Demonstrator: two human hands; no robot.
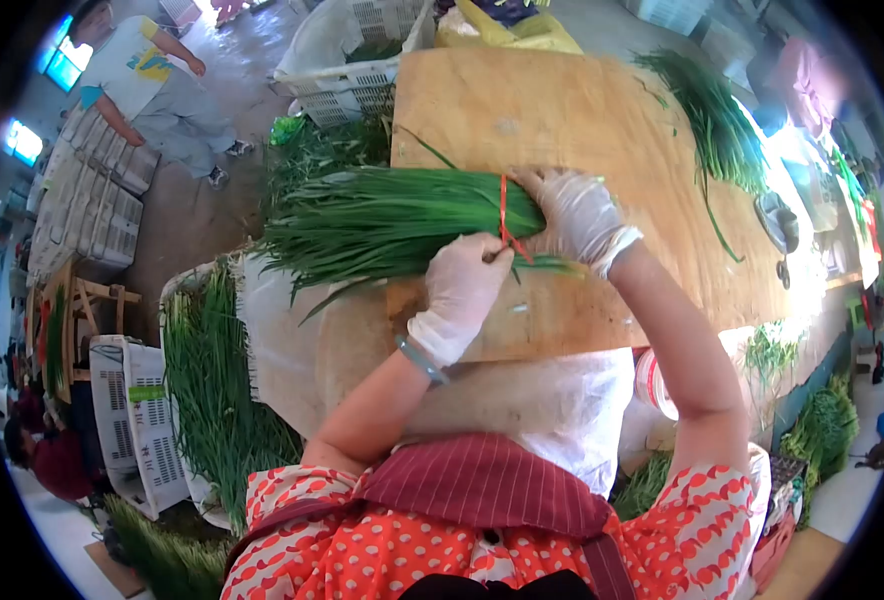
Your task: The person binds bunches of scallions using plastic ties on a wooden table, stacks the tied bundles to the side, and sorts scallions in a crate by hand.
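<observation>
A thick bunch of green chives [392, 215] lies across the wooden board, its leaf tips pointing left. Around it near the right end runs a red tie [503, 210]. My left hand [459, 295], in a whitish glove, is closed at the near side of the bunch, thumb and fingers pinching the tie's lower end. At the right end, my right hand [574, 215], gloved too, curls against the butt of the bunch; some of its fingers are hidden behind the stalks.
More chives [707, 120] lie on the board's [542, 110] far right. A crate [352, 90] stands behind, and a container heaped with chives [212, 380] sits to my left. White crates [142, 420] and a standing person [152, 80] are farther left. A metal object [777, 222] rests at the right edge.
</observation>
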